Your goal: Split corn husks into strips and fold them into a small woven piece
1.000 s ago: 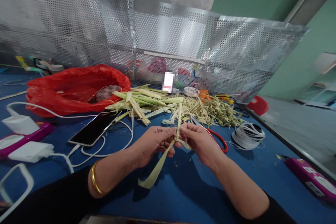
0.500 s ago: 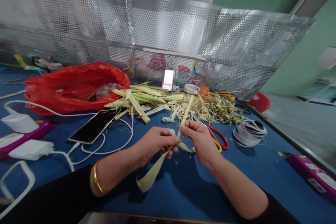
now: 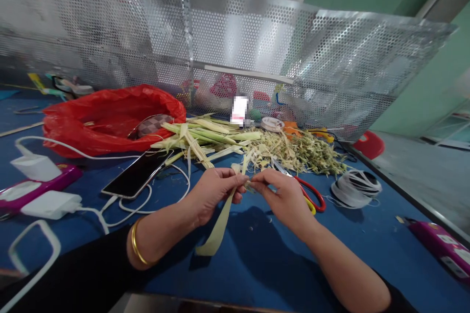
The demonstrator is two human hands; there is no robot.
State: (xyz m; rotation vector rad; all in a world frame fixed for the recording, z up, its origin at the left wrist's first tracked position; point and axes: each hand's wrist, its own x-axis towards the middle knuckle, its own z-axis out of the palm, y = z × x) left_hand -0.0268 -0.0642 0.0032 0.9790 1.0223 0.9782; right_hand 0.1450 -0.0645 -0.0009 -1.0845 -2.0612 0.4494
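Note:
My left hand [image 3: 213,193] and my right hand [image 3: 284,198] meet above the blue table [image 3: 257,264], both pinched on a pale green leaf strip [image 3: 219,225]. The strip's long end hangs down below my left hand toward the table; a short end sticks up between the fingertips. A gold bangle sits on my left wrist. Just beyond the hands lies a pile of green leaves and stalks [image 3: 205,139] and a heap of shredded trimmings [image 3: 301,151]. Red-handled scissors [image 3: 312,195] lie right behind my right hand.
A red plastic bag [image 3: 106,117] holds a checked pouch. A phone [image 3: 135,173] with white cables, chargers and pink cases lies at the left. A white cord roll [image 3: 356,186] and another pink case [image 3: 440,247] are at the right. A perforated metal screen [image 3: 183,54] closes the back.
The strip's upper end, which stood tall between my hands, has been folded down short. Both hands have drawn closer together and lifted slightly.

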